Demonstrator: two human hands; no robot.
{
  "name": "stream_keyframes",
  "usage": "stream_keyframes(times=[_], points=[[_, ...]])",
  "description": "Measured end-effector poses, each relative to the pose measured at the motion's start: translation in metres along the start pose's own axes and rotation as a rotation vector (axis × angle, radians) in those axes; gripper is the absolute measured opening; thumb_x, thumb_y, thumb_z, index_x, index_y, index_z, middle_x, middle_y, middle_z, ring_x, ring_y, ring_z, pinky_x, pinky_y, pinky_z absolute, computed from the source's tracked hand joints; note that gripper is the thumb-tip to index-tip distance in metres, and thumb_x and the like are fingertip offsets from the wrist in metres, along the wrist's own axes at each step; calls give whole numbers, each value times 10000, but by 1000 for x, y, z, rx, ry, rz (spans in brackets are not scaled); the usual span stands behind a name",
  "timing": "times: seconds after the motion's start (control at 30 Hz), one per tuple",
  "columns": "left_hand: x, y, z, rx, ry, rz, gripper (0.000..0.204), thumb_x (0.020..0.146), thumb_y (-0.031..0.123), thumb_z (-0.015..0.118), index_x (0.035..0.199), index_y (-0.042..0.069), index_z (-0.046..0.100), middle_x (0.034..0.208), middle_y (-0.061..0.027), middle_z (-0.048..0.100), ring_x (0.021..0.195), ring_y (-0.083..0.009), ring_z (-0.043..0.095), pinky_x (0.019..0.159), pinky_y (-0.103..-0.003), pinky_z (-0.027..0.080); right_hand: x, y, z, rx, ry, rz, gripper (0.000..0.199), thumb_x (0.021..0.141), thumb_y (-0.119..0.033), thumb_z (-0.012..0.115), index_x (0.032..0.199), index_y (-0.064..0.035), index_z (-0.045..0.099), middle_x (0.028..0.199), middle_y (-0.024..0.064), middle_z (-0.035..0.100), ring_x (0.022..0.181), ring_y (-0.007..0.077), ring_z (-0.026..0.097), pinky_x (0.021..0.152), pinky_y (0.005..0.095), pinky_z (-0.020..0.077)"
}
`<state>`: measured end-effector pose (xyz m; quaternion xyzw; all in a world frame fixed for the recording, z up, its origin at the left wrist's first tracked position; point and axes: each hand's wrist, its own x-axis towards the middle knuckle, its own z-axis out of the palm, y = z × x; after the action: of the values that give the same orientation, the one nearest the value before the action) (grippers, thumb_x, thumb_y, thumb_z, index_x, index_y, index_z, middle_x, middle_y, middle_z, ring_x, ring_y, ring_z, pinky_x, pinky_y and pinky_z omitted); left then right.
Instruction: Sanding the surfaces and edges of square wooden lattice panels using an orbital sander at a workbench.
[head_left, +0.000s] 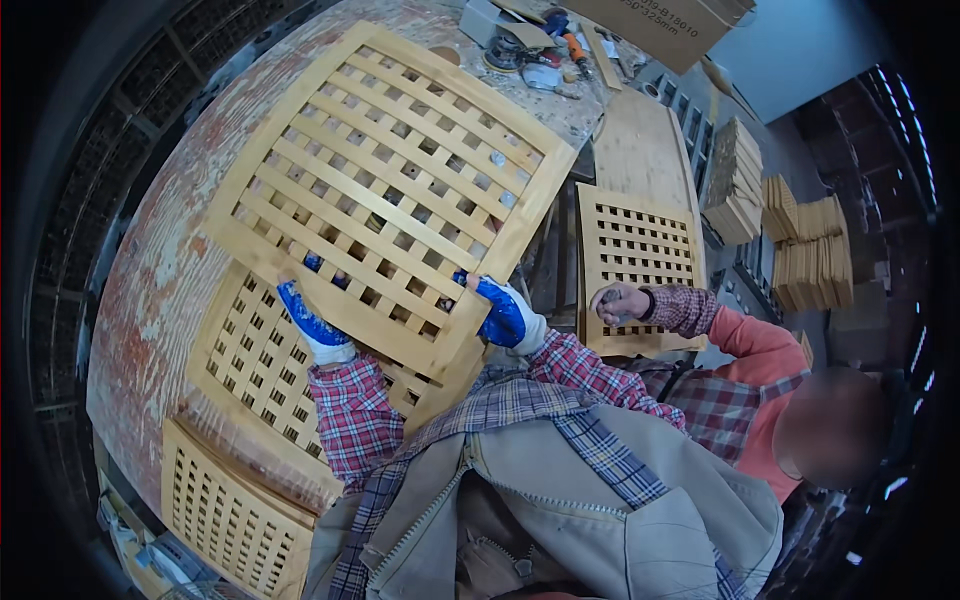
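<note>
A large light-wood lattice panel (385, 332) lies tilted in front of me, its near rail toward my body. My left hand (315, 325), in a white glove with a blue coated palm, is closed on this near rail; blue fingertips show through the lattice holes beyond it. Near the panel's right corner, my right hand (508, 318), gloved the same way, grips the edge, with blue fingertips visible in a hole. Partly under the held panel and nearer to me lies a second lattice panel (212, 345). My left forearm crosses over it.
A worn, paint-scuffed table (150, 330) bears the panels. More lattice panels (225, 470) lie lower left. Tools (575, 50) and a cardboard box (650, 25) sit at the far end. At right, a co-worker's hand (618, 303) is over another lattice panel (590, 260); wood stacks (815, 265) stand beyond.
</note>
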<state>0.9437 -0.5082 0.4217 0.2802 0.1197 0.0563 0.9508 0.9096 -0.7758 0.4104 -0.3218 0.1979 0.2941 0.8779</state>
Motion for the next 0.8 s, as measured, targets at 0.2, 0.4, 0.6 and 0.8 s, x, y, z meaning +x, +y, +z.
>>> stream_keyframes(times=[0.2,0.4,0.6,0.8], points=[[-5,2,20,81,111,101,614,960,519,399,1414,109,349,1274,-133,523,1132,-277,545,907,-429,494,-9,-4,13,-49,-3,-27,459,922,-264,617,1311,-59,488,1159,87,601,1012,233,629,831,409,555],[-1,0,2,114,91,130,594,959,509,421,1386,98,374,1245,-127,547,1073,-254,569,852,-409,512,-5,1,7,-70,9,-52,446,931,-270,601,1310,-62,492,1161,99,602,1016,234,631,832,406,555],[4,-7,6,103,106,114,578,971,485,402,1416,122,336,1321,-145,486,1146,-303,527,947,-425,471,-9,-7,10,-74,47,-117,433,918,-246,607,1290,-52,498,1181,117,591,1016,274,621,870,422,529],[-18,8,28,82,1,57,605,969,483,400,1429,100,313,1367,-157,443,1198,-322,494,977,-453,455,-23,-5,31,-585,-106,-334,479,928,-262,594,1339,-55,459,1256,132,557,1086,280,599,913,420,511]])
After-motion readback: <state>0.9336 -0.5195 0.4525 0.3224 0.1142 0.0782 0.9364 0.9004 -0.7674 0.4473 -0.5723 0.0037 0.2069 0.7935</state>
